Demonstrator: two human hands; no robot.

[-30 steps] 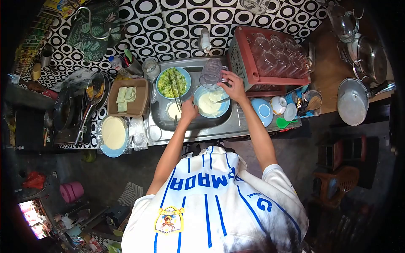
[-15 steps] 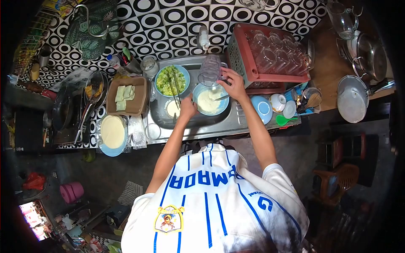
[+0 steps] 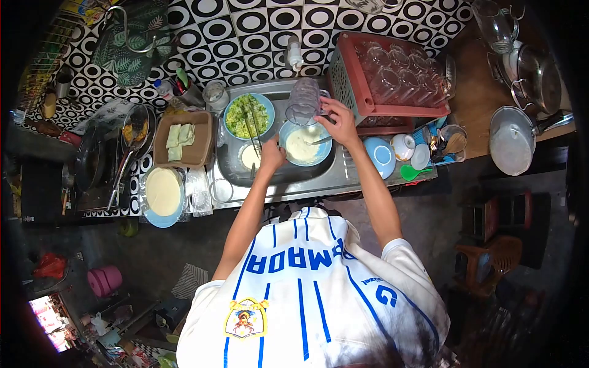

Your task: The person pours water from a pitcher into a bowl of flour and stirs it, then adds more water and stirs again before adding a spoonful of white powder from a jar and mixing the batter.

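Note:
A light blue bowl [image 3: 327,153] of creamy white mixture [image 3: 302,147] stands in the sink. My left hand [image 3: 273,156] is closed at the bowl's left rim. My right hand [image 3: 338,122] pinches a dark-handled utensil [image 3: 327,119] above the bowl; its lower end is hard to make out. A metal spoon handle [image 3: 321,141] leans on the bowl's right side. Just behind is a clear glass mug [image 3: 303,101], close to my right fingers. Left of it, metal tongs [image 3: 251,119] rest across a bowl of chopped greens [image 3: 240,109], their lower ends close to my left hand.
A small dish of white mixture [image 3: 250,157] sits in the sink [image 3: 230,168]. To the left are a brown basket [image 3: 161,147] with folded pale green wraps [image 3: 180,141] and a plate of pale rounds [image 3: 164,190]. A red rack [image 3: 368,104] of glasses stands right.
Both hands stay nearly where they were. The whole view has shifted very slightly; nothing has been taken up or let go.

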